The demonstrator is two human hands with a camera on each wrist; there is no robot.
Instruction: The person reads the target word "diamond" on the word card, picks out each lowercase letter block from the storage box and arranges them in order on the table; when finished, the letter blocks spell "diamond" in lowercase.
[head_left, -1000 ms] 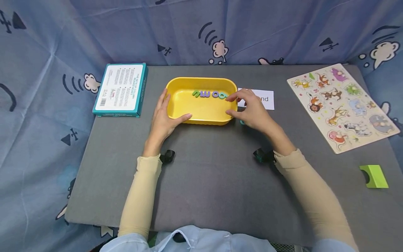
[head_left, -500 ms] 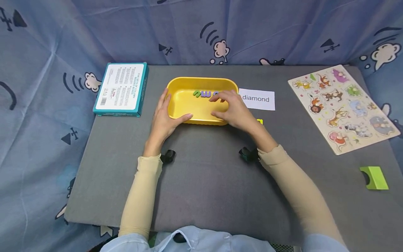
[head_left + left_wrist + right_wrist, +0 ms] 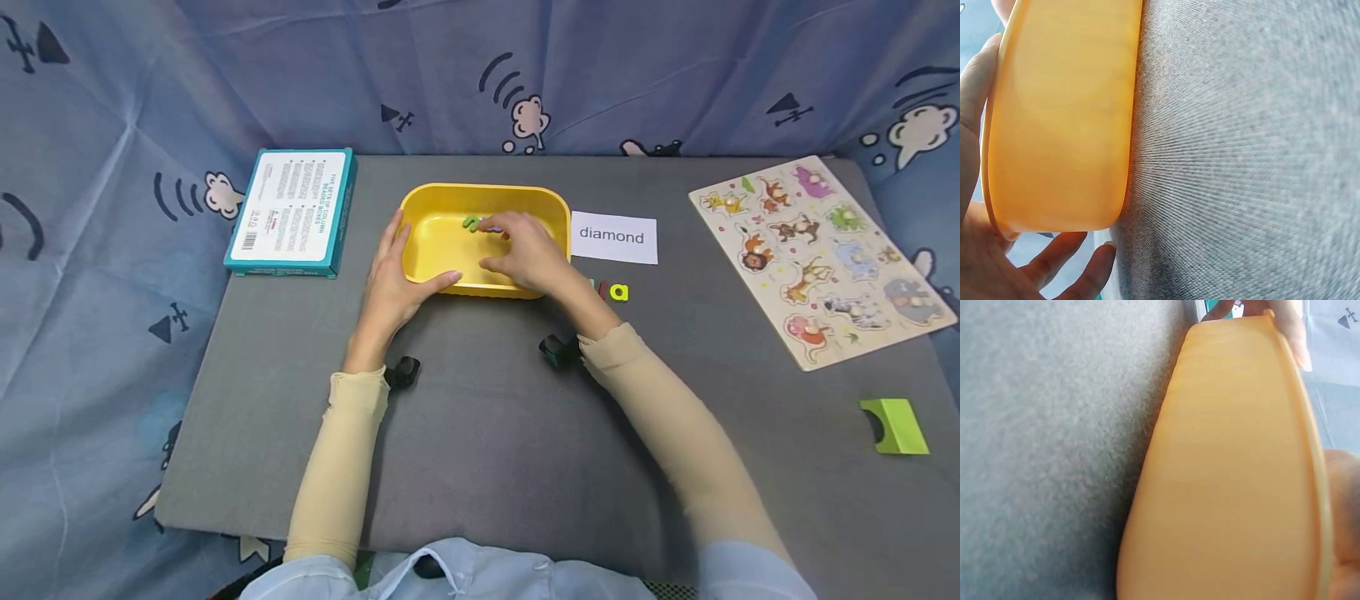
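In the head view, a yellow plastic tub (image 3: 442, 254) stands on the grey table. My left hand (image 3: 388, 287) grips its left front corner, thumb over the front rim and fingers along the left end; the left wrist view shows those fingers (image 3: 1094, 269) around the corner. Inside the tub, by its back wall, lies a green letter (image 3: 470, 223). Beside it a purple letter (image 3: 492, 229) is mostly covered by my right hand (image 3: 528, 254), which hangs over the tub with bent fingers and thumb apart. Nothing shows between them, though the right wrist view sees mainly the tub's outer wall (image 3: 1229, 456).
A white card reading "diamond" (image 3: 613, 237) lies right of the tub. In front of it are a yellow letter (image 3: 618, 292) and a red piece, partly hidden by my wrist. A teal-edged box (image 3: 288, 212), an animal puzzle board (image 3: 806, 227) and a green arch block (image 3: 898, 427) lie farther out.
My right hand has moved left from the tub's right end to over the letters near its middle, uncovering the card and the pieces in front of it. The left hand keeps its hold.
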